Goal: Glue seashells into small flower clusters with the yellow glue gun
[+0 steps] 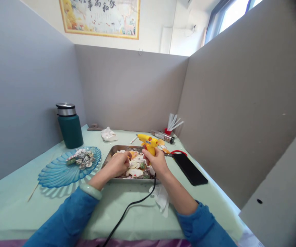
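Observation:
My right hand (157, 161) is wrapped round the handle of a yellow hot glue gun (148, 140), whose nozzle points left and away from me. Its black cord (134, 203) runs down to the front edge of the table. Over a metal tray (130, 180) heaped with seashells (135, 172), my left hand (120, 163) has its fingers curled together. An orange shell (132, 154) shows right at those fingertips; whether they grip it or another small piece is hidden. On the left, a blue fluted glass plate (57, 173) carries a small cluster of shells (82, 157).
A green thermos (70, 132) stands behind the plate. At the right lie a black phone (190, 168), red-handled scissors (180, 152) and a clear tube (163, 136), near glue sticks (173, 122) in a red holder. A crumpled tissue (161, 199) touches the tray's front. Grey partitions (132, 85) enclose the table.

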Demonstrator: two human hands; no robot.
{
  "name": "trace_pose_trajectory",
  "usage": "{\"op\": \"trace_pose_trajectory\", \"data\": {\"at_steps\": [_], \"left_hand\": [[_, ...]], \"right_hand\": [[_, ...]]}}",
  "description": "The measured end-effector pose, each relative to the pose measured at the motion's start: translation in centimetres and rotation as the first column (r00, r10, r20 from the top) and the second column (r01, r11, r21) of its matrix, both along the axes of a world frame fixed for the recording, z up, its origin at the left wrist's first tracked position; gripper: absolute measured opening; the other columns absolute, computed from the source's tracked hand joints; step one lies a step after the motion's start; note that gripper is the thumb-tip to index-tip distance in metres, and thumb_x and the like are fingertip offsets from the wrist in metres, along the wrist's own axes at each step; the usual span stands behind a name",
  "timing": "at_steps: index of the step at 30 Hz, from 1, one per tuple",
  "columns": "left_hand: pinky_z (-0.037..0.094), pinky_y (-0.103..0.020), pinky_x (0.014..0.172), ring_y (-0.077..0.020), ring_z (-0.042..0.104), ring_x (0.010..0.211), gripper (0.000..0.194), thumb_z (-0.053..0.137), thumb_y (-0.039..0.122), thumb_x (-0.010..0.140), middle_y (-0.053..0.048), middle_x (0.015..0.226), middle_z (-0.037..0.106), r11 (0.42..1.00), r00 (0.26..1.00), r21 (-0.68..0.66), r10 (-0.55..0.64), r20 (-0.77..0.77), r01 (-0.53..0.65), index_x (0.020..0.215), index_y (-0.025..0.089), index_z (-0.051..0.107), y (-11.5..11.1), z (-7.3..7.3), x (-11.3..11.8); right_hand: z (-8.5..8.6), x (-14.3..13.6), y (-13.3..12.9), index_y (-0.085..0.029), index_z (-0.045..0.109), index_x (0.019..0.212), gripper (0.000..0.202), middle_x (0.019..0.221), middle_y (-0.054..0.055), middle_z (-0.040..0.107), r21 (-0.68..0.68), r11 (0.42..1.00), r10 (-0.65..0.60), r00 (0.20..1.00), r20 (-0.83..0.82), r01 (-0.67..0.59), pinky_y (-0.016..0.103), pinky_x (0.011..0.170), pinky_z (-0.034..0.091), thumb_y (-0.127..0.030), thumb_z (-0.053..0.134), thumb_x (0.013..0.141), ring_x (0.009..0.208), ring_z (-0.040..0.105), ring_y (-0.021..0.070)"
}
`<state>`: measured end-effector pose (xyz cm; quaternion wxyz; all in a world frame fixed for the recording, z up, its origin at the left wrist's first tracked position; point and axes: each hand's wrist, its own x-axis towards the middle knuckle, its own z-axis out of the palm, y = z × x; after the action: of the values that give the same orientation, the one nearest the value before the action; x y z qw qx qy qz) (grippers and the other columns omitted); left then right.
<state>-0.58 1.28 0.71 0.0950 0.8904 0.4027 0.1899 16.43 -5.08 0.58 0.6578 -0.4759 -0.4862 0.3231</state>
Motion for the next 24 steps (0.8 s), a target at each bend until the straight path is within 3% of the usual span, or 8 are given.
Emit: {"op": "trace_pose_trajectory", "data": {"at_steps": [4, 9, 14, 17, 24], "left_hand": [[0.043, -0.027, 0.064, -0.015, 0.058, 0.068, 0.025, 0.049, 0.021, 0.075, -0.001, 0.074, 0.063, 0.982, 0.96, -0.161, -0.051, 0.274, 0.098, 0.1, 0.018, 0.053, -0.1, 0.1, -0.1], [0.046, -0.026, 0.061, -0.0119, 0.057, 0.063, 0.035, 0.059, 0.029, 0.073, 0.002, 0.071, 0.058, 0.86, 0.799, -0.37, -0.07, 0.597, 0.352, 0.104, 0.016, 0.048, 0.0, -0.2, 0.1], [0.048, -0.027, 0.061, -0.0118, 0.058, 0.063, 0.04, 0.065, 0.033, 0.071, 0.002, 0.07, 0.059, 0.831, 0.755, -0.398, -0.041, 0.655, 0.39, 0.102, 0.016, 0.047, -0.6, 0.2, 0.3], [0.049, -0.027, 0.061, -0.0125, 0.059, 0.063, 0.041, 0.067, 0.036, 0.07, 0.001, 0.07, 0.06, 0.835, 0.742, -0.395, -0.024, 0.671, 0.383, 0.101, 0.016, 0.047, -0.9, 0.4, 0.3], [0.05, -0.029, 0.062, -0.0138, 0.062, 0.06, 0.044, 0.069, 0.042, 0.07, -0.002, 0.073, 0.067, 0.775, 0.699, -0.467, 0.044, 0.713, 0.427, 0.098, 0.016, 0.047, -1.3, 0.5, 0.3]], "right_hand": [[-0.4, 0.2, 0.2, -0.014, 0.059, 0.086, 0.033, 0.058, -0.004, 0.056, -0.005, 1.0, -0.005, 0.999, 0.053, 0.005, 0.022, 0.043, 0.034, -0.043, 0.066, 0.071, 0.043, 0.042, 0.0087], [-1.2, 0.5, 0.7, -0.016, 0.058, 0.078, 0.03, 0.061, -0.002, 0.059, -0.003, 0.997, -0.07, 0.976, 0.206, 0.072, 0.023, 0.048, 0.038, -0.045, 0.064, 0.072, 0.05, 0.047, 0.0114], [-1.5, 0.5, 1.0, -0.017, 0.058, 0.078, 0.028, 0.06, -0.003, 0.056, 0.028, 0.998, -0.064, 0.964, 0.257, 0.059, 0.024, 0.051, 0.039, -0.043, 0.065, 0.071, 0.054, 0.048, 0.0129], [-1.4, 0.4, 0.9, -0.017, 0.058, 0.079, 0.027, 0.059, -0.004, 0.054, 0.026, 0.998, -0.055, 0.97, 0.235, 0.05, 0.024, 0.052, 0.039, -0.04, 0.068, 0.069, 0.054, 0.047, 0.0128], [-0.8, 0.2, 0.4, -0.014, 0.062, 0.092, 0.033, 0.068, -0.001, 0.06, 0.069, 0.995, -0.087, 0.984, 0.156, 0.077, 0.024, 0.053, 0.041, -0.039, 0.067, 0.07, 0.056, 0.05, 0.0127]]}}
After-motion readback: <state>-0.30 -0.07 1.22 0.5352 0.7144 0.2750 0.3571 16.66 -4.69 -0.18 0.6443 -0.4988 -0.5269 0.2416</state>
